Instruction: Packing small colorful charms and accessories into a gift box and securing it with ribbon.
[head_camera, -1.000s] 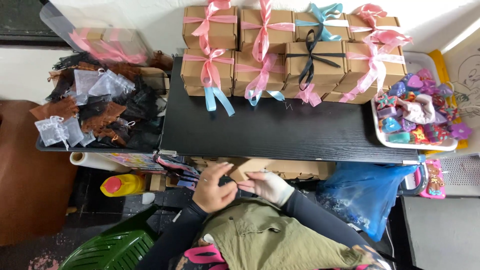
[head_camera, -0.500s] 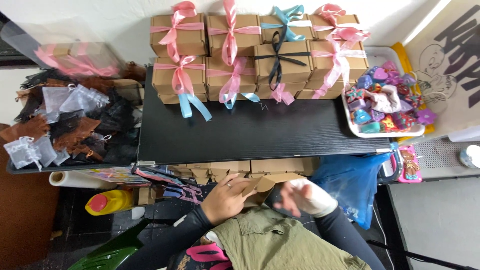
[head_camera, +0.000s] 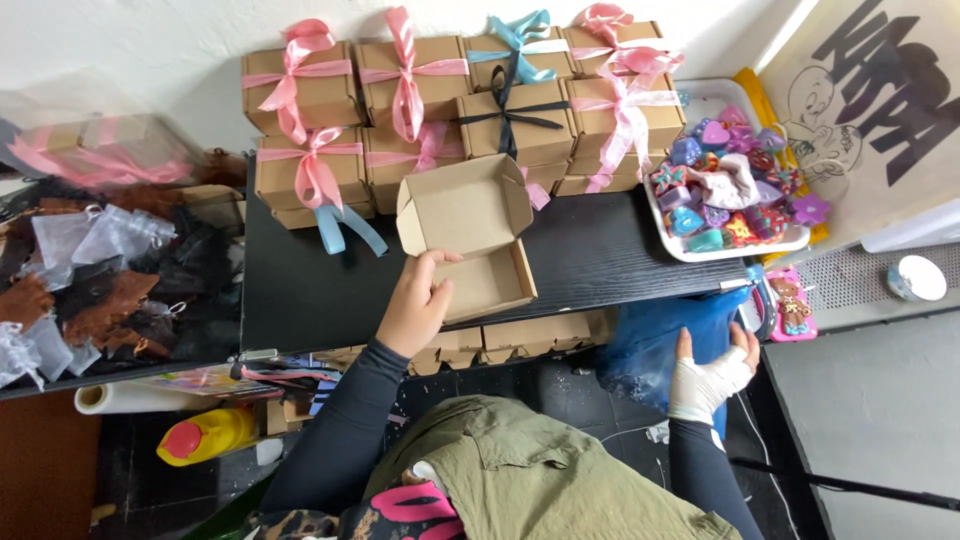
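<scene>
My left hand grips an open brown cardboard box by its near left wall, lid flipped up, resting on the black table. The box is empty inside. My right hand, wrapped in a white bandage or glove, reaches down beside the table's right end into a blue plastic bag. Behind the open box stands a stack of closed brown gift boxes tied with pink, blue and black ribbons.
A white tray of colourful small shaped pieces sits at the table's right. Dark and clear pouches pile at the left. Flat box blanks lie under the table edge. A yellow bottle and a paper roll lie below.
Both hands were together below the table edge folding cardboard. Now the left hand has set the formed open box on the table, and the right hand has moved right to the blue bag.
</scene>
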